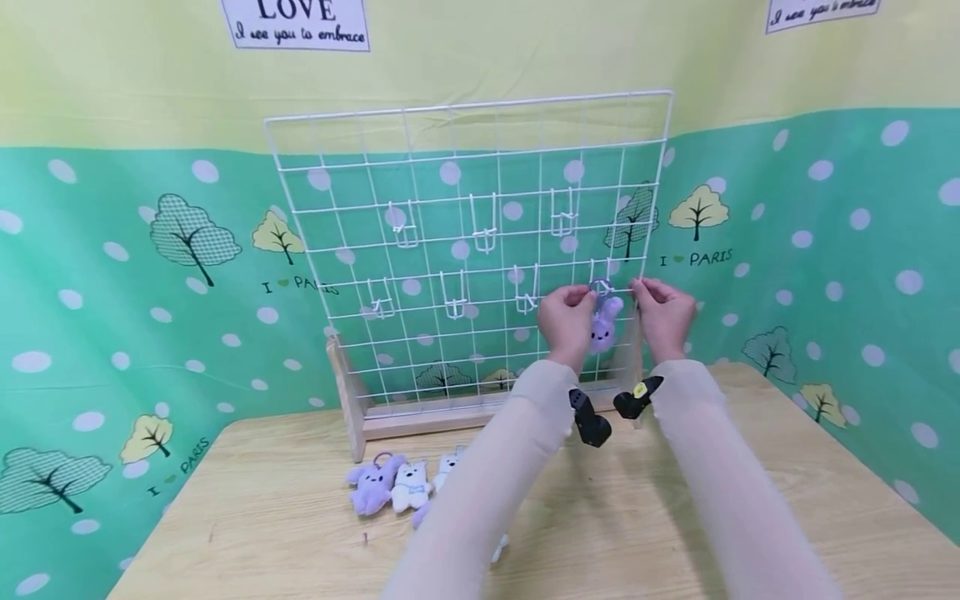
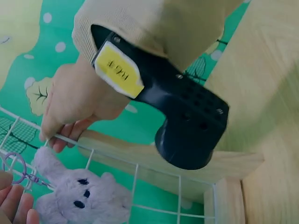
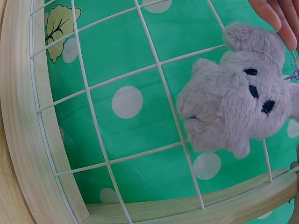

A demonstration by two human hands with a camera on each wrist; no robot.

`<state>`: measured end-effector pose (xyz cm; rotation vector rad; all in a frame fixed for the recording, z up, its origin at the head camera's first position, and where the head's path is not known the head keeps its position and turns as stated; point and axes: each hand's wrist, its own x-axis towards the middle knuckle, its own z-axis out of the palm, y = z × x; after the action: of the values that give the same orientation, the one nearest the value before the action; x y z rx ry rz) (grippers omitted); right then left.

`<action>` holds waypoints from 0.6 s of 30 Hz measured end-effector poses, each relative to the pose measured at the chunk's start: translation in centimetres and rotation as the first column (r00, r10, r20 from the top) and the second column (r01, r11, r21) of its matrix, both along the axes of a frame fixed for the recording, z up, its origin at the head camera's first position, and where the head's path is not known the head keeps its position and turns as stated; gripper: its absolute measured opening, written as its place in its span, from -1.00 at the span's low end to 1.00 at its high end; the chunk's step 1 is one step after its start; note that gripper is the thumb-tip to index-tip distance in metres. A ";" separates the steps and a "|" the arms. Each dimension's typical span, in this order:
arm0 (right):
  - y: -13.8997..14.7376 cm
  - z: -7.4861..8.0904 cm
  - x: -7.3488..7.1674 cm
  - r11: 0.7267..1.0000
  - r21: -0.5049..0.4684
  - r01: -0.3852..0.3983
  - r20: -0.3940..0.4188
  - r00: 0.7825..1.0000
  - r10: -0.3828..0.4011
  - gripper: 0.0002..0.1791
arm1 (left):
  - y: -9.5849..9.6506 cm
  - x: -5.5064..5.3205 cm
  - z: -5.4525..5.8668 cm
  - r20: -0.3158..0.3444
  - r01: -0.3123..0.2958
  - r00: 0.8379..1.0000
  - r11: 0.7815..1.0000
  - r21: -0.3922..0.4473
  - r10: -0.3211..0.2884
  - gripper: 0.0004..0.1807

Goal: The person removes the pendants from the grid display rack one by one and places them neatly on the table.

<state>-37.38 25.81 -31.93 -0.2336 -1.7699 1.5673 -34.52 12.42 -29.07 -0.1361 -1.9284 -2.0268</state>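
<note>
A lilac plush bunny keychain (image 1: 602, 332) hangs in front of the white wire grid (image 1: 468, 152) at its lower right hook. Its purple ring (image 2: 18, 163) shows in the left wrist view, joined to the plush by a short chain. My left hand (image 1: 567, 321) has its thumb and fingers at this ring, pinching it beside the hook. At the grid's right edge, my right hand (image 1: 666, 312) grips the side wire; the left wrist view shows its fingers (image 2: 60, 140) around that wire. In the right wrist view the plush (image 3: 233, 88) faces sideways against the grid.
Bare white hooks (image 1: 485, 240) sit in two rows across the grid. Wooden feet (image 1: 348, 400) carry it on the wood table (image 1: 247, 508). More plush keychains, a lilac one (image 1: 372, 485) and white ones (image 1: 411, 486), lie front left, partly behind my left sleeve (image 1: 480, 492).
</note>
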 end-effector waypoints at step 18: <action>0.0 -0.1 -0.2 1.000 -0.008 -0.015 -0.017 1.000 0.014 -0.61 | -0.1 -0.8 1.0 0.029 -0.034 0.999 0.989 -0.145 0.038 -0.96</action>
<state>-37.61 25.83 -31.99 -0.2109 -1.7557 1.5825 -35.29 12.31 -28.08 -0.1038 -2.0819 -1.8765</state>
